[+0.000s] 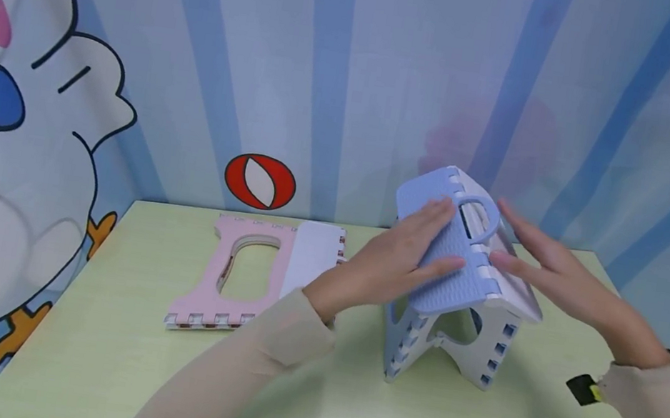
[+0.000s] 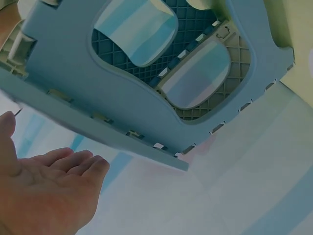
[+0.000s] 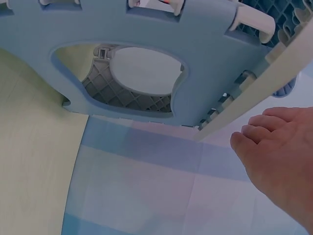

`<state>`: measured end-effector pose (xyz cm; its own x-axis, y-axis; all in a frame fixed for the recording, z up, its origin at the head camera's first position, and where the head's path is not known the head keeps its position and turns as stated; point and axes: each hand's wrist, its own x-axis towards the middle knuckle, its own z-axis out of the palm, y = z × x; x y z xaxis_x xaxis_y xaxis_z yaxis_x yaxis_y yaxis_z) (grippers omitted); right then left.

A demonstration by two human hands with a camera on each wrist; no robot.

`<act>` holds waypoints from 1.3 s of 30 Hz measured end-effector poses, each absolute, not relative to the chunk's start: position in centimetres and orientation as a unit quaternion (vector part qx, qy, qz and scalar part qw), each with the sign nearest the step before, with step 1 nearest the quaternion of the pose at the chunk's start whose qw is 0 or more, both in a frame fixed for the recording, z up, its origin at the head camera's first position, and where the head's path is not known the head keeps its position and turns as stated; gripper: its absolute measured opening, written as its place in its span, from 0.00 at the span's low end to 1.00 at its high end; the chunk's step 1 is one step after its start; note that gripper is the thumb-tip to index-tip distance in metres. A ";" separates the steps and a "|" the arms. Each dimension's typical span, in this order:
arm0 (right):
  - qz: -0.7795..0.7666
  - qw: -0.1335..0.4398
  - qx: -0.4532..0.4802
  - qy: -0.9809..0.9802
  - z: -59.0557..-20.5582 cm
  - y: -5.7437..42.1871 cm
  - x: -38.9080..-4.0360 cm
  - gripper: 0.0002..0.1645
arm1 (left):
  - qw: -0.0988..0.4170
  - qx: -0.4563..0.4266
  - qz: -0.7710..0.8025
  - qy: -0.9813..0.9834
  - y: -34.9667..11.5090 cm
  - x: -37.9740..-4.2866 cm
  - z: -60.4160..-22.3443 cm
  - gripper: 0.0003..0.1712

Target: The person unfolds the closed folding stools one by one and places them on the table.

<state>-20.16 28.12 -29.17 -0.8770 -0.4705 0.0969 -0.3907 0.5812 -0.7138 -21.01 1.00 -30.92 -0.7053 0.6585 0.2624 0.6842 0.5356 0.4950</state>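
Note:
A blue-and-white folding step stool (image 1: 453,288) stands partly unfolded on the table, its two seat halves sloping like a roof with a blue handle loop at the ridge. My left hand (image 1: 391,268) lies against the blue half with fingers extended. On the other side, my right hand (image 1: 565,276) reaches the white half, fingers straight. In the left wrist view the left hand (image 2: 54,191) is below the stool's seat edge (image 2: 88,122). The right wrist view has the right hand (image 3: 283,147) beside the white seat half (image 3: 264,83), with the cut-out legs beyond.
A pink-and-white stool (image 1: 198,297) lies folded flat on the pale table (image 1: 98,318), left of the standing one. My left forearm passes over its near right corner. Behind the table hangs a blue striped backdrop (image 1: 377,100) with cartoon figures.

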 end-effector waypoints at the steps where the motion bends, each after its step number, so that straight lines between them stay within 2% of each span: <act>1: -0.387 0.056 -0.244 0.887 -29.2 28.0 -20.2 0.46 | 0.022 -0.385 -0.284 -0.878 1.2 -21.2 -30.9 0.46; 9: -0.396 0.101 -0.279 0.869 -29.4 27.2 -20.9 0.41 | 0.014 -0.381 -0.257 -0.888 2.3 -22.0 -31.0 0.46; 17: -0.396 0.117 -0.275 0.869 -29.5 27.4 -20.9 0.40 | 0.006 -0.381 -0.239 -0.893 2.8 -22.2 -31.1 0.46; 39: -0.390 0.089 -0.285 0.871 -30.3 27.5 -21.1 0.39 | 0.028 -0.390 -0.196 -0.899 2.9 -22.1 -31.5 0.45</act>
